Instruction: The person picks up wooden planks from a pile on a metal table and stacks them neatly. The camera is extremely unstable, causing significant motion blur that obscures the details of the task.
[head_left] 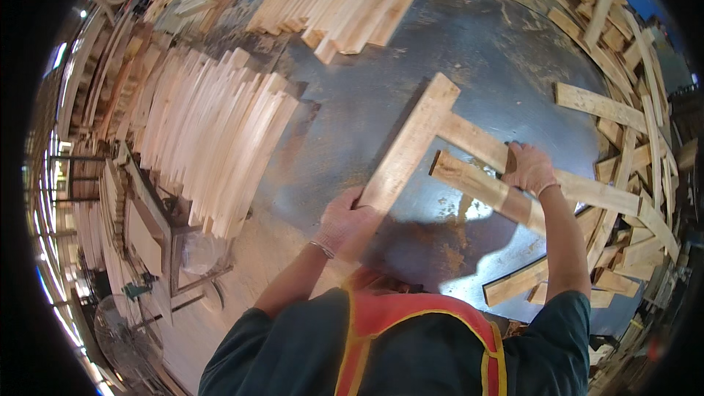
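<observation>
My left hand (347, 221), in a pale knit glove, is closed round the near end of a flat wooden board (412, 143) that slants away from me. My right hand (529, 168), gloved alike, grips a second wooden board (471, 141) from above. That board's left end meets the first board's side near its far end. Just nearer to me lies a third board (477, 185) with a darker end, its right part passing under my right forearm. All three are over a dark metal tabletop (352, 117).
Ahead-left stand two rows of boards, one nearer (220, 132) and one farther (345, 0). A jumbled heap of boards (631, 169) lines the right edge. One loose board (513, 282) lies close to my body. A fan (121, 330) is at lower left.
</observation>
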Tool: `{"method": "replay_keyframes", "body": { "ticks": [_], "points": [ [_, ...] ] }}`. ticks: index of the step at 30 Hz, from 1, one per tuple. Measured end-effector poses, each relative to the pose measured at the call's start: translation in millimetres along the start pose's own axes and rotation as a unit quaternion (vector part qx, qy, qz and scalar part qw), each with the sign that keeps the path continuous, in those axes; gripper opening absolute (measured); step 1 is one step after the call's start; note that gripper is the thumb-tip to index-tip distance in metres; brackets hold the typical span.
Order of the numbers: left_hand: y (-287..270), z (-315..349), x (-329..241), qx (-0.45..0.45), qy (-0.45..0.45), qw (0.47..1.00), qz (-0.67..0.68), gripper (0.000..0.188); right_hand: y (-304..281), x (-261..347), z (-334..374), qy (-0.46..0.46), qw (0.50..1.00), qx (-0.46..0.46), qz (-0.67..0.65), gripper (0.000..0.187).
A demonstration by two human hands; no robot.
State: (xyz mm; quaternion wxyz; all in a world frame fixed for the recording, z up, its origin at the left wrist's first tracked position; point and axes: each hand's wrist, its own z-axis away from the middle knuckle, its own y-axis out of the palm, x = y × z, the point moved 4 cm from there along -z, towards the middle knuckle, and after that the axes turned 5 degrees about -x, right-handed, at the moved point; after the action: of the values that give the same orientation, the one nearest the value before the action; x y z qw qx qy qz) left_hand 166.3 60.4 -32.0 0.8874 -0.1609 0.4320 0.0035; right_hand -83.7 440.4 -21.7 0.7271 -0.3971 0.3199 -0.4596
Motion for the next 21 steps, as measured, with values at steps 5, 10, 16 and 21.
{"method": "replay_keyframes", "body": {
  "ticks": [5,10,16,21],
  "points": [
    [-149,23,59,-0.285,0.143,0.899,-0.3,0.02,-20,73,39,-0.008,0.985,0.061,-0.161,0.091],
    [-298,24,123,-0.391,0.107,0.661,-0.631,0.06,-55,124,61,-0.04,0.926,-0.053,-0.371,0.088],
    [-202,23,65,-0.178,0.237,0.763,-0.574,0.11,-111,224,126,-0.082,0.722,-0.111,-0.678,0.078],
    [-91,45,-32,0.148,0.215,0.965,-0.021,0.106,-74,355,137,-0.103,0.528,-0.071,-0.84,0.078]
  ]
}}
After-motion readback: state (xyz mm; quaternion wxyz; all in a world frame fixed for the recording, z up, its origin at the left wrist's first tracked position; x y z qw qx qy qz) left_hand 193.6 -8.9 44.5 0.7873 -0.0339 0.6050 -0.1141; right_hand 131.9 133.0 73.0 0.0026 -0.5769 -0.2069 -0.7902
